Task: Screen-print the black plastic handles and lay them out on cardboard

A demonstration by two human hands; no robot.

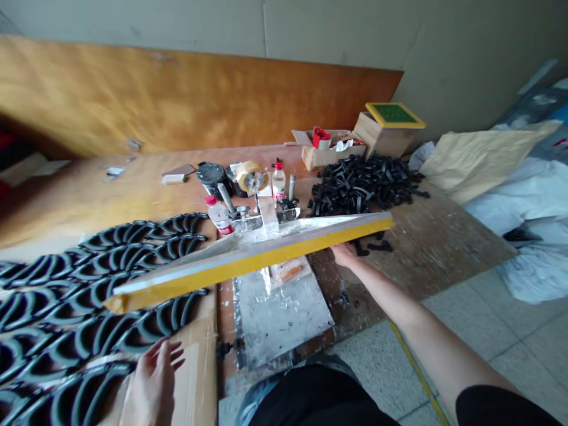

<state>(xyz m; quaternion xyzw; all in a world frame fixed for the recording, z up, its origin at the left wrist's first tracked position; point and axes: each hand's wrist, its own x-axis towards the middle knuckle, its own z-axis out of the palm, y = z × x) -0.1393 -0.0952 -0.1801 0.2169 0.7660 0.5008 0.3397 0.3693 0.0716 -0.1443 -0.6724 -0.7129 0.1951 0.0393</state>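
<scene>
Yellow-edged frame (248, 255) in the grip of the right hand (344, 254), left hand (153, 378) open over cardboard (197, 361); bottle labels (278, 191) unreadable.

Bright yellow down the edge of the long frame (248, 257), silvery white across its top. Glossy black on the curved pieces (89, 278), laid in overlapping rows. Black again in the heap of small parts (364, 180). Orange-brown grain on the surface (133, 186). Green with a yellow border on the small screen (394, 114).
</scene>
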